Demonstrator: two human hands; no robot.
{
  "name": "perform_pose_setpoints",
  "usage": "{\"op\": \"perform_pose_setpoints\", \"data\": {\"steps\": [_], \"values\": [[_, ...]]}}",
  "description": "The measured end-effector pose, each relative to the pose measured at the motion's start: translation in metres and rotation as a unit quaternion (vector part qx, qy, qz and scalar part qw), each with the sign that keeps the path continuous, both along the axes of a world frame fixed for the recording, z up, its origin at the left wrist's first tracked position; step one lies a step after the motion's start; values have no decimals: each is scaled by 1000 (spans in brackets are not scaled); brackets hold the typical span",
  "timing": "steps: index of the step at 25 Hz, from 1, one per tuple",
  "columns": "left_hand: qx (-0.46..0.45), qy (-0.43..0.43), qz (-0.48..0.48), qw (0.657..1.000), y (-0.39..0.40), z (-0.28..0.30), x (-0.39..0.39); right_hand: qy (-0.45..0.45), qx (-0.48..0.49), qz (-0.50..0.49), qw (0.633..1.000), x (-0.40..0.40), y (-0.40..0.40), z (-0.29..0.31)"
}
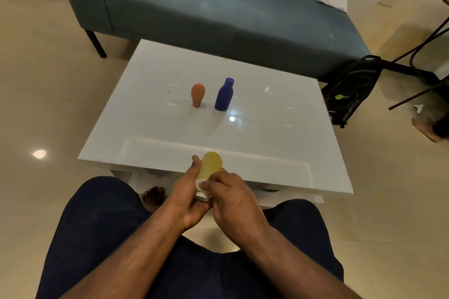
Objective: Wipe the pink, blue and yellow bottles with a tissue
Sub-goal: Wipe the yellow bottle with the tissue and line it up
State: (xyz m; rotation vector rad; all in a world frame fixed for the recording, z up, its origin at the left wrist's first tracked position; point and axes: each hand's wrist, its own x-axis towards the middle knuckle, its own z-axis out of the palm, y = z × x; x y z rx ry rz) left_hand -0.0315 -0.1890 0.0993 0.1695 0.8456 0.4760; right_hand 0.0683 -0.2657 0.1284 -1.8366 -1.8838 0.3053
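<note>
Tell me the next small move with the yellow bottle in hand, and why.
Probably keep rubbing the tissue along the yellow bottle. The left hand grips it, the right hand presses the tissue near its white cap, and the upper body looks unwiped. The pink bottle and blue bottle stand on the table.

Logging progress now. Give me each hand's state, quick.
Left hand: holds the yellow bottle.
Right hand: pinches the tissue against the bottle's lower end.
</note>
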Motion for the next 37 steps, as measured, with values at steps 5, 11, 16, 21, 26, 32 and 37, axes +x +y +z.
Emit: {"op": "perform_pose_setpoints", "data": {"steps": [5, 11, 16, 21, 26, 32, 37], "values": [[8, -16, 3, 1000, -3, 7, 5, -5, -8, -79, 997, 29, 31, -8], [-3, -24, -12, 1000, 0, 3, -1, -24, 5, -3, 1000, 2, 5, -2], [27, -7, -34, 999, -6, 7, 5, -20, -14, -91, 996, 38, 36, -4], [51, 25, -50, 997, -5, -1, 2, -58, -42, -34, 997, 10, 24, 4], [77, 44, -48, 995, -6, -4, 4, -72, -19, -52, 996, 37, 38, 3], [68, 55, -51, 995, -6, 2, 3, -132, -37, 49, 989, -1, 17, -5], [87, 69, -54, 992, -7, -2, 7, -81, -22, -32, 996, 37, 39, 3]]}}
